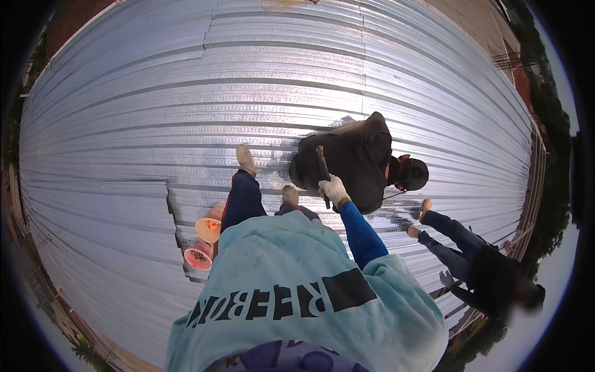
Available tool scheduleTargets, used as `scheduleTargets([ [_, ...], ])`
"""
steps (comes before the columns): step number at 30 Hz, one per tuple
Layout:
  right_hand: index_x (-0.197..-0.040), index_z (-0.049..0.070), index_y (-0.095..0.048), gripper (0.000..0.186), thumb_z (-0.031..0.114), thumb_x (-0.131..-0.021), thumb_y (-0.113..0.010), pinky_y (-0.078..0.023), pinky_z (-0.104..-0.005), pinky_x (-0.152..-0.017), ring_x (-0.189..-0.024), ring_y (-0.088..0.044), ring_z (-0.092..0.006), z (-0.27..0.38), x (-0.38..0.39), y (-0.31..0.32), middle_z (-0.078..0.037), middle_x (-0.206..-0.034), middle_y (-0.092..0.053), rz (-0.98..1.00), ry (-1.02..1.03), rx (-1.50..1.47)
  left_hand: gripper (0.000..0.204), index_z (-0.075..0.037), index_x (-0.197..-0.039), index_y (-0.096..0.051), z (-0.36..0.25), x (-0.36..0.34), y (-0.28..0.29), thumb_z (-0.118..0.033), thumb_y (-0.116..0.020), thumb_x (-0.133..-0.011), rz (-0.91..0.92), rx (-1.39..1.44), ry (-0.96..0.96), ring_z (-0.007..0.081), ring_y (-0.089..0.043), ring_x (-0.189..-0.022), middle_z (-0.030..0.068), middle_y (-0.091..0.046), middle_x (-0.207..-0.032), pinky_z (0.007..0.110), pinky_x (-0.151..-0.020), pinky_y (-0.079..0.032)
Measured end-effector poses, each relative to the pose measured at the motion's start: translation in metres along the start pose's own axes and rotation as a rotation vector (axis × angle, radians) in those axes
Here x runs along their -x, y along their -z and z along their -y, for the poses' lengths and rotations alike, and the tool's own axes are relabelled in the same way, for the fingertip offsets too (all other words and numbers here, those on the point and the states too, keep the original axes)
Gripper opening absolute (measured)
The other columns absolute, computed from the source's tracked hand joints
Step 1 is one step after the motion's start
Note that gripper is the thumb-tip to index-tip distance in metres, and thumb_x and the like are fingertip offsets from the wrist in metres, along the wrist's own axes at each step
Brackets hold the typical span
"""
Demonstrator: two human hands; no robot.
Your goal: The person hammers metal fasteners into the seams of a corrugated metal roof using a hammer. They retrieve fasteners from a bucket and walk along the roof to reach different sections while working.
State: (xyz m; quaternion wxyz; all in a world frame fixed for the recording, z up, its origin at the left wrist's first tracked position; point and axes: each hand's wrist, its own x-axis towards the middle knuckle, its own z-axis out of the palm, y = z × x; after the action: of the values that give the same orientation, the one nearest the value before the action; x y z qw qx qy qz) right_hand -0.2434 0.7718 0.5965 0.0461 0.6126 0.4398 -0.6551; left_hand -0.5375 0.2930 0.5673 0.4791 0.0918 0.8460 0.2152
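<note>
My right hand (pixel 334 190), in a white glove with a blue sleeve behind it, is closed around a short stick-like tool (pixel 323 165). Its shaft is dark with a brown upper end; I cannot make out its exact kind. The tool stands out in front of a co-worker in dark clothes (pixel 356 161), who is bent over the metal roof sheets (pixel 248 99); whether it touches them I cannot tell. No part of my left hand shows. Beside my left leg are a pale bucket (pixel 203 230) with something orange inside and a pink bucket (pixel 189 259) holding small dark pieces.
Raised ribs run crosswise over the shiny roofing, and a stepped sheet edge (pixel 169 204) lies left of the buckets. Another person in jeans (pixel 455 239) stands at the right. A roof edge (pixel 534 186) with poles lies beyond, and yellowish strands (pixel 282 5) lie at the far side.
</note>
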Motion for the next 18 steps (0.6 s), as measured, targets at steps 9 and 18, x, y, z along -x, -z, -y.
scheduleTargets([
  [9, -0.096, 0.000, -0.066, 0.019, 0.011, -0.081, -0.064, -0.054, -0.0407, -0.057, -0.062, -0.068, -0.0260, 0.042, -0.004, -0.046, -0.014, -0.073, -0.066, -0.225, -0.303, -0.287, 0.035, -0.006, -0.124, -0.065, -0.198, -0.166, 0.205, -0.033, -0.058, -0.104, 0.010, 0.233, 0.253, 0.0184, -0.070, -0.067, 0.0078, -0.071, -0.086, 0.034, -0.056, -0.055],
  [18, -0.101, -0.003, -0.064, 0.025, 0.017, -0.086, -0.062, -0.052, -0.0430, -0.057, -0.063, -0.068, -0.0302, 0.023, -0.042, -0.067, -0.015, -0.075, -0.068, -0.163, -0.327, -0.011, 0.032, -0.009, -0.121, -0.065, -0.393, -0.299, 0.276, -0.034, -0.058, -0.102, -0.118, 0.135, 0.244, 0.0182, -0.070, -0.070, 0.0076, -0.071, -0.088, 0.034, -0.057, -0.056],
])
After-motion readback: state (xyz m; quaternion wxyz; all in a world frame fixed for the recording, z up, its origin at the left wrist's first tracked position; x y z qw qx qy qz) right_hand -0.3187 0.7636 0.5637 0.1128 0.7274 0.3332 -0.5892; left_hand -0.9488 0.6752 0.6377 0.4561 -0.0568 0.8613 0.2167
